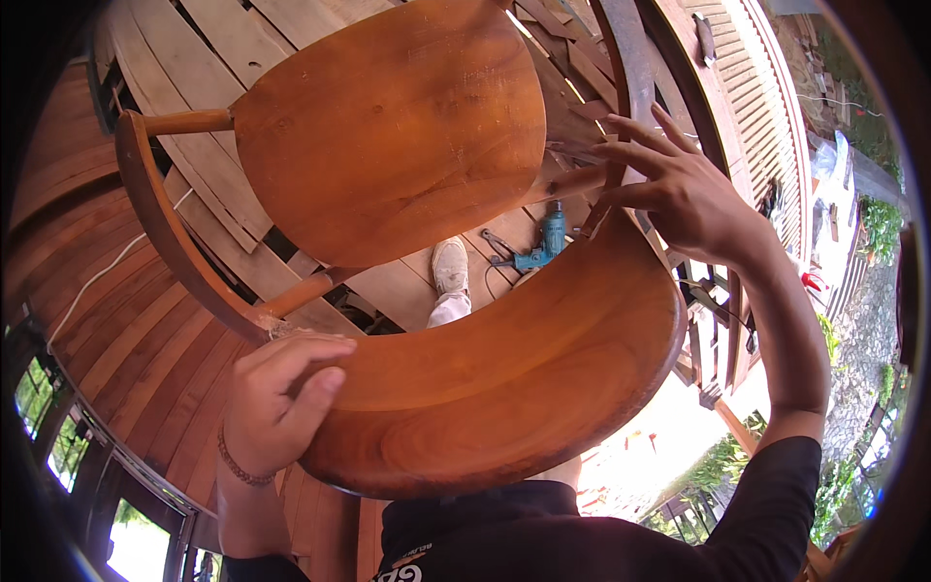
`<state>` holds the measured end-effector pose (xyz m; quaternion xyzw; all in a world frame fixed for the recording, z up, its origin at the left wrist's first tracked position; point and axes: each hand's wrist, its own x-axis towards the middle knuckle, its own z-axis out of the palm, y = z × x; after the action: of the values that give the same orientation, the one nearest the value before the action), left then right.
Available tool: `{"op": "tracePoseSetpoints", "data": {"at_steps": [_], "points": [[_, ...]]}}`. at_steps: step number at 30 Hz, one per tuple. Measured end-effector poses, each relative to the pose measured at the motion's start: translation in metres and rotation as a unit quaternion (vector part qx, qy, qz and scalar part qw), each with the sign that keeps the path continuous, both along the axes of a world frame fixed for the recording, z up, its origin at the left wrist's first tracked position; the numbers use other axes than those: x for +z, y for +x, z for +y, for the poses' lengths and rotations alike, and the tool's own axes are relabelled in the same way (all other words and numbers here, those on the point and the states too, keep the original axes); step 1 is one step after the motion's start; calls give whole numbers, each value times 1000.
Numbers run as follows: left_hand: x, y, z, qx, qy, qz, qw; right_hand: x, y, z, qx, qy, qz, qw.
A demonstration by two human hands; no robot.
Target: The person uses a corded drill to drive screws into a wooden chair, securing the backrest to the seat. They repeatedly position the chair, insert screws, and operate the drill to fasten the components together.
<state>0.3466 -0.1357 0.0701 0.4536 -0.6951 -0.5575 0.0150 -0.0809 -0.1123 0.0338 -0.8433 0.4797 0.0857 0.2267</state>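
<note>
A glossy orange-brown wooden chair fills the middle of the head view. Its rounded seat [388, 126] lies farther away, and its broad curved backrest [504, 378] is close against my body. My left hand [291, 393], with a beaded bracelet at the wrist, curls over the left end of the backrest. A pale rough patch [278, 328] shows at the joint just past its fingers. At the right end my right hand [684, 194] is open with fingers spread, over the joint of backrest and chair arm [626, 58]. Its fingertips partly hide that joint.
A teal power drill [548, 242] lies on the plank floor [194, 58] beyond the backrest, beside a shoe [450, 264]. Loose boards lie at the far right. A thin white cable [92, 291] crosses the reddish slatted wood [126, 364] on the left.
</note>
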Motion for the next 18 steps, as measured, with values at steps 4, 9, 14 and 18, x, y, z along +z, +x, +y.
{"op": "tracePoseSetpoints", "data": {"at_steps": [4, 9, 14, 18], "points": [[-13, 40, 38, 211, -95, 13, 973, -2, 10, -6, 20, 83, 16, 996], [-30, 61, 72, 301, -111, 42, 946, -2, 18, -10, 8, 134, 1, 991], [-44, 59, 78, 334, -104, 101, 931, -2, 20, -13, 27, 155, 12, 987], [-53, 61, 82, 368, -70, 163, 913, -6, 13, -7, -25, 124, -7, 992]]}}
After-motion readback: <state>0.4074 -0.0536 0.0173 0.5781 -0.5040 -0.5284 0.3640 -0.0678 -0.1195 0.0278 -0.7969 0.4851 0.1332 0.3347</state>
